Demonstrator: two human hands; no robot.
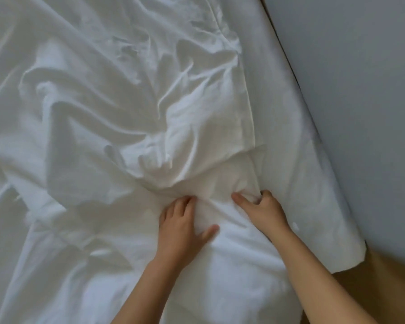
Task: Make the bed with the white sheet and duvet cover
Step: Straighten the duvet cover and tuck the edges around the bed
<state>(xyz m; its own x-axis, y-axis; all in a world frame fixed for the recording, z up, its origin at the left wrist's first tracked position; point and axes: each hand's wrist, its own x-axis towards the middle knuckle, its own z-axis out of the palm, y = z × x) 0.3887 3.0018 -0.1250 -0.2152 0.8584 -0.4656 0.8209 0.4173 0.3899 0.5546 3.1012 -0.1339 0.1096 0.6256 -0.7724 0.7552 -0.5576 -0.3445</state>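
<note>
A crumpled white duvet cover (126,108) lies bunched over most of the bed, its hemmed edge running down the right side. Under it the white sheet (290,141) is stretched smooth along the bed's right side. My left hand (182,225) presses down on the white fabric near the bottom middle, its fingertips tucked into a fold. My right hand (260,206) is just to its right, thumb and curled fingers pinching a fold of the duvet cover.
A grey wall (360,90) runs along the bed's right edge. The mattress corner (351,256) ends at the lower right, with brown floor (388,288) beyond it. Loose folds of fabric cover the left half of the bed.
</note>
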